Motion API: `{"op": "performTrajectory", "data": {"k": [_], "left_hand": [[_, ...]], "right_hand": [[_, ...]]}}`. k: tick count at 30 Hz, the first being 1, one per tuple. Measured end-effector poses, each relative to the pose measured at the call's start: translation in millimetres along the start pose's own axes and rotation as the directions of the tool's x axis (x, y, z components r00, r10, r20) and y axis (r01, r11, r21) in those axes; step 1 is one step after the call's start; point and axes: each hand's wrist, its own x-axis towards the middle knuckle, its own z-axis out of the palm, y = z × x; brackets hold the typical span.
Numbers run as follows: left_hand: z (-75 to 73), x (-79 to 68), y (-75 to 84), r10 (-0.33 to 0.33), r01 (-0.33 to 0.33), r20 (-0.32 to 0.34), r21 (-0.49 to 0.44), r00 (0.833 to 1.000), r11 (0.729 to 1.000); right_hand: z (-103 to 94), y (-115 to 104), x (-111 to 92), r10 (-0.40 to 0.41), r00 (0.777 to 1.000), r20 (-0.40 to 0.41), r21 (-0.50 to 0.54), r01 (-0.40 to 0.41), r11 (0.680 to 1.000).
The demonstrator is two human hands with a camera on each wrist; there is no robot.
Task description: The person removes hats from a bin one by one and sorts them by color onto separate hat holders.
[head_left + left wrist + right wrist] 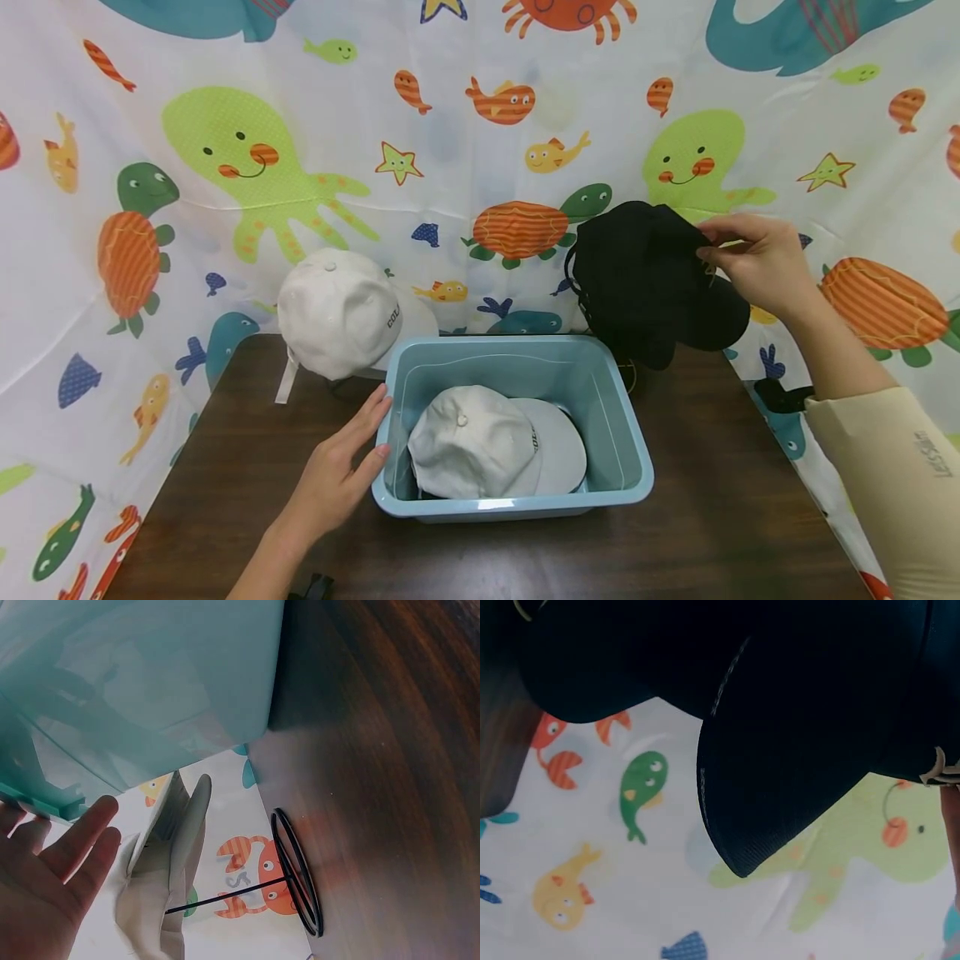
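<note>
A light blue plastic bin (517,504) stands on the dark table, holding a white baseball cap (472,442) whose brim points right. My left hand (337,471) rests its fairly straight fingers against the bin's left rim; the left wrist view shows these fingers (86,832) at the rim too. At the back right, my right hand (757,258) pinches the edge of a black baseball cap (637,267) between thumb and fingers. Two dark brims show in the right wrist view, the nearer brim (795,750) overlapping another brim (585,675); black fabric hides where they join.
Behind the bin on the left, another white cap (337,312) hangs on a stand with a black wire base (296,874). A white curtain (450,50) printed with sea animals backs the dark wooden table (720,500).
</note>
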Motion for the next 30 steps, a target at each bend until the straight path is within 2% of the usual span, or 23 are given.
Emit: {"op": "performTrajectory", "data": {"k": [8, 17, 24, 30], "left_hand": [[1.6, -3.2, 2.0, -0.008, 0.008, -0.003, 0.012, 1.000, 1.000], [2.0, -5.9, 3.2, -0.068, 0.067, 0.051, 0.028, 0.996, 0.997], [3.1, -6.3, 1.3, -0.051, 0.049, 0.044, 0.039, 0.998, 0.998], [3.8, -5.3, 2.0, -0.034, 0.033, 0.020, 0.029, 0.999, 0.999]], "right_hand": [[10.7, 23, -1, 0.052, 0.999, 0.003, 0.003, -0.052, 0.999], [22.1, 43, -3, 0.065, 0.997, -0.030, 0.001, -0.065, 0.998], [26.7, 54, -4, 0.066, 0.997, -0.040, 0.019, -0.065, 0.998], [29.4, 62, -5, 0.110, 0.994, -0.020, 0.001, -0.110, 0.994]]}}
